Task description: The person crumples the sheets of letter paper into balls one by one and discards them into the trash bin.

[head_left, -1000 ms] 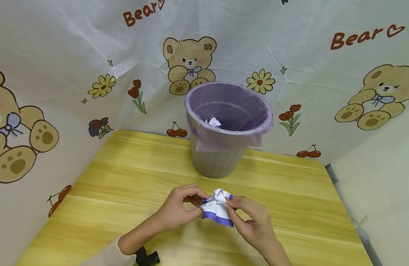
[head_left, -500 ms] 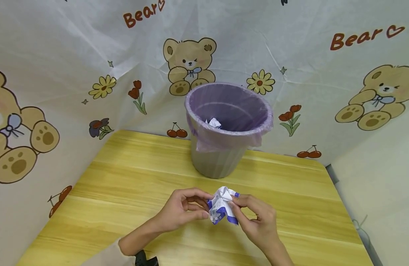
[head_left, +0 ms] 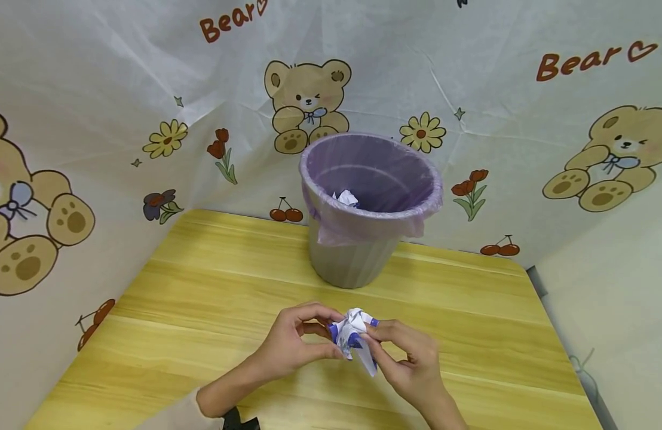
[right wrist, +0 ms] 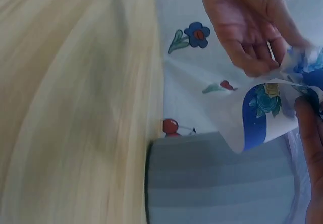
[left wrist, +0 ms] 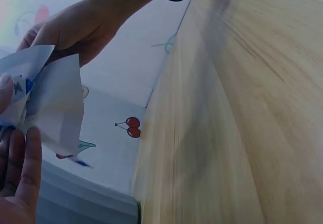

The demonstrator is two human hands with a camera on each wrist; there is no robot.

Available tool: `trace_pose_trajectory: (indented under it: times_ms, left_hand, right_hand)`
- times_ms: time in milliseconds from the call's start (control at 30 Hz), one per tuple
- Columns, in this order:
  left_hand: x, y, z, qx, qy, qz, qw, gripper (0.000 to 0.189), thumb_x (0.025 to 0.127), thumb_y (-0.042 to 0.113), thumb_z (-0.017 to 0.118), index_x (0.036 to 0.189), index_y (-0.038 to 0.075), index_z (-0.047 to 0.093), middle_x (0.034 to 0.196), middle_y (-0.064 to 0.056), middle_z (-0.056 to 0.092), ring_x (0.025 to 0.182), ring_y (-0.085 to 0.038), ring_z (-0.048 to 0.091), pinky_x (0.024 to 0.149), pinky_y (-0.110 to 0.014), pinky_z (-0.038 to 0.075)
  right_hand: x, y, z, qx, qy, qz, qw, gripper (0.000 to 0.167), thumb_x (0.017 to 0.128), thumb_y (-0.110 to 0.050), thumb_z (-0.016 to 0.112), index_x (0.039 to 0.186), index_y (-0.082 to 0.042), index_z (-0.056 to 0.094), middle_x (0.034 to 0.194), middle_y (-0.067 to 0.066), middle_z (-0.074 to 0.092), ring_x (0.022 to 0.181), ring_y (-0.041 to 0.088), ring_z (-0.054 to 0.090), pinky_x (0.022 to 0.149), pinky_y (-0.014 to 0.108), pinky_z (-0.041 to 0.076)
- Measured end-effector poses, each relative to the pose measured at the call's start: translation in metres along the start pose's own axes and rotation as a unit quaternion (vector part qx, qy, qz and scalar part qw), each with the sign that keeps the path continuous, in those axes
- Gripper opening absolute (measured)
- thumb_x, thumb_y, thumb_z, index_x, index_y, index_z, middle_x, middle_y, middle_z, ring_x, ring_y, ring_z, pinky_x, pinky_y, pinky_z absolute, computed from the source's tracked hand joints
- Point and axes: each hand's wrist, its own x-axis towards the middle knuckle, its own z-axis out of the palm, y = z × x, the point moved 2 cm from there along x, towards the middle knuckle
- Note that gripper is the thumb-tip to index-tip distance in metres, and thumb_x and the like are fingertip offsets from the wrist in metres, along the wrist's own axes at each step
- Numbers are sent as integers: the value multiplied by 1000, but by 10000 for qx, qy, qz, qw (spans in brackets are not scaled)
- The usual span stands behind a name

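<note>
A partly crumpled white sheet of paper [head_left: 355, 327] with blue-purple edges is held between both hands above the table. My left hand [head_left: 294, 335] has its thumb and fingers around the sheet's left side. On the other side, my right hand [head_left: 414, 353] pinches the paper between thumb and forefinger. A flat corner of the paper [left wrist: 63, 103] hangs down in the left wrist view. Seen from the right wrist, the paper [right wrist: 255, 115] shows a blue band and a printed flower. The paper's middle is bunched into folds.
Beyond the hands stands a grey bin [head_left: 349, 263] with a purple liner bag [head_left: 425, 215] folded over its rim. Crumpled white paper [head_left: 346, 197] lies inside it. The wood-grain table [head_left: 229, 269] meets a bear-print cloth [head_left: 223, 71] behind and at the left.
My left fingers have shifted on the paper and folded its left part inward, so it is more crumpled. My right hand keeps its pinch, swaying slightly right and back.
</note>
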Motion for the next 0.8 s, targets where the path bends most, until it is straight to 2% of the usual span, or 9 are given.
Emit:
trace_pose_trajectory:
  times_ms: [133, 200, 333, 367, 467, 533, 700, 800]
  left_hand:
    - [1, 0, 1, 444, 333, 170, 9983, 30, 88, 6, 89, 116, 11, 77, 111, -13, 74, 105, -9, 71, 90, -35, 67]
    - [1, 0, 1, 631, 415, 216, 9969, 29, 87, 8, 90, 113, 13, 78, 115, -10, 72, 110, -9, 69, 97, -33, 64]
    - [3, 1, -1, 582, 338, 164, 9976, 27, 86, 8, 91, 110, 12, 78, 116, -12, 74, 110, -8, 70, 101, -34, 64]
    - [3, 1, -2, 510, 297, 119, 9982, 26, 86, 7, 91, 109, 11, 78, 115, -13, 74, 109, -8, 71, 99, -35, 65]
    - [4, 1, -2, 284, 207, 32, 9994, 21, 88, 5, 88, 107, 8, 78, 103, -17, 78, 96, -4, 74, 82, -35, 69]
    - [3, 2, -2, 268, 186, 65, 9994, 16, 89, 3, 87, 103, 7, 79, 98, -19, 78, 90, -2, 73, 76, -34, 69]
    - [4, 3, -1, 282, 140, 254, 9992, 12, 89, -2, 85, 94, 5, 77, 89, -20, 77, 82, 1, 71, 67, -32, 67]
    - [5, 4, -2, 227, 119, 269, 9993, 12, 89, -3, 84, 93, 5, 76, 88, -20, 78, 81, 0, 71, 66, -33, 67]
  right_hand:
    - [1, -1, 6, -48, -128, -191, 9997, 9, 95, -3, 81, 96, 5, 79, 90, 19, 81, 84, 23, 81, 86, 21, 66]
    - [1, -1, 7, -33, -144, -169, 9997, 9, 96, -4, 81, 97, 5, 79, 90, 19, 81, 84, 23, 81, 87, 21, 66]
    - [0, -1, 8, 128, -194, -91, 9997, 8, 95, -2, 80, 99, 6, 79, 90, 19, 81, 84, 24, 80, 87, 20, 65]
    - [0, -1, 8, 169, -208, -76, 9996, 8, 95, -1, 80, 100, 6, 79, 90, 19, 81, 84, 23, 80, 87, 20, 65]
    - [-1, -1, 10, 285, -226, -28, 9993, 8, 94, 0, 81, 100, 6, 79, 90, 20, 81, 84, 23, 80, 86, 21, 66]
    - [-2, -2, 11, 349, -229, -18, 9991, 8, 94, 0, 81, 99, 6, 79, 90, 20, 81, 84, 23, 81, 85, 21, 66]
    - [-2, -2, 13, 349, -226, -19, 9991, 7, 95, -1, 80, 96, 6, 78, 89, 20, 81, 84, 23, 80, 86, 21, 66]
    - [-3, -1, 12, 456, -281, 69, 9985, 7, 95, 3, 78, 101, 6, 78, 93, 20, 81, 88, 23, 80, 89, 22, 66]
